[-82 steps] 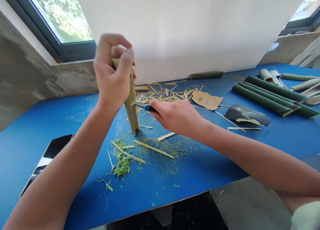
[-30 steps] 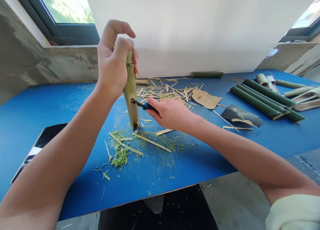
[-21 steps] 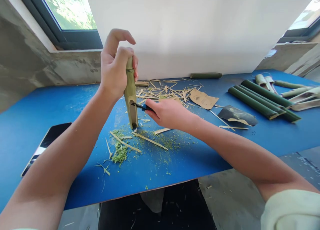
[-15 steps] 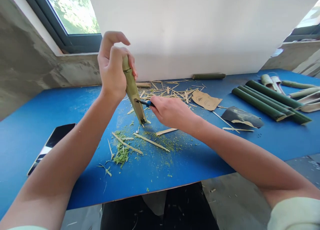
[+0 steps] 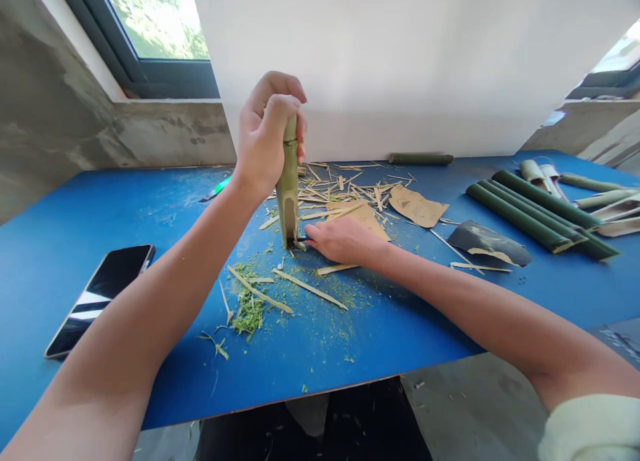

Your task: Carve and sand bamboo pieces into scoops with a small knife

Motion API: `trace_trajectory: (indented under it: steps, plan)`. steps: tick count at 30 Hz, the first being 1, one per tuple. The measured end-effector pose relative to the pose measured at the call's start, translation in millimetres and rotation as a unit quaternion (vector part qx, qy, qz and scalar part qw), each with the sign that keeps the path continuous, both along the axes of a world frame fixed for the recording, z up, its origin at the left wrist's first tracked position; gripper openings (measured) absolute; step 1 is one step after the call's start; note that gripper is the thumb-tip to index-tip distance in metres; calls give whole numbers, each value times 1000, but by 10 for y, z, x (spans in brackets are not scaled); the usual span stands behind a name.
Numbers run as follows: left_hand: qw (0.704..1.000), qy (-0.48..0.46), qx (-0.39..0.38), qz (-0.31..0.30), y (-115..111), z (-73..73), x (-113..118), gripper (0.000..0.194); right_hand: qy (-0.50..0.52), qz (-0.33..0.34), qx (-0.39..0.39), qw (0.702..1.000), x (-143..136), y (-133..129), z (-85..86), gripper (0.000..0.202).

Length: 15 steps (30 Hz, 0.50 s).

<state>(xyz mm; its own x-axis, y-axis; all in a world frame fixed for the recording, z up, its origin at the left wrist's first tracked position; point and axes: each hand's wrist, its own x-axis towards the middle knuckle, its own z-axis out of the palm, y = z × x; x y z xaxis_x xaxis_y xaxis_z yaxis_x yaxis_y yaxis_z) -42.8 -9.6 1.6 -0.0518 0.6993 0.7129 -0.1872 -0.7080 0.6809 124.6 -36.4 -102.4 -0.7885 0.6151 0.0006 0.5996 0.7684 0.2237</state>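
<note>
My left hand (image 5: 265, 141) is wrapped round the upper part of a green bamboo piece (image 5: 288, 194), which stands almost upright with its lower end on the blue table. A pale, cut face shows on its lower half. Low beside it, my right hand (image 5: 347, 239) grips a knife (image 5: 303, 239); most of its handle is hidden in the fist. The dark blade is at the bamboo's bottom end, where curled shavings (image 5: 299, 245) lie. Green scrapings (image 5: 249, 311) and thin bamboo strips (image 5: 311, 289) are scattered in front.
A phone (image 5: 100, 297) lies at the left on the blue table (image 5: 400, 334). Split bamboo lengths (image 5: 525, 215) and a curled dark sheet (image 5: 489, 243) are at the right. Brown sandpaper (image 5: 417, 205) and many slivers lie behind my hands, near a white backdrop (image 5: 380, 67).
The bamboo has gone from leaning to nearly upright as my left hand moved right. My right hand has brought the knife down the cut face to the bottom end.
</note>
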Motion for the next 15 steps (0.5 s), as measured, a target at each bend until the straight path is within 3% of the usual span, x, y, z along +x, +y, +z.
trace_trajectory:
  steps: [6, 8, 12, 15]
  plan:
    - [1000, 11, 16, 11, 34, -9, -72, 8, -4, 55, 31, 998, -25, 58, -41, 43]
    - [998, -21, 11, 54, 140, -22, -197, 8, 0, 56, 26, 998, -20, 62, -43, 44]
    - [970, -98, -22, 219, 327, -45, -465, 11, 16, 63, 18, 998, 3, 65, -63, 45]
    - [971, -73, -27, 226, 358, -51, -559, 12, 30, 67, 12, 997, 32, 66, -22, 42]
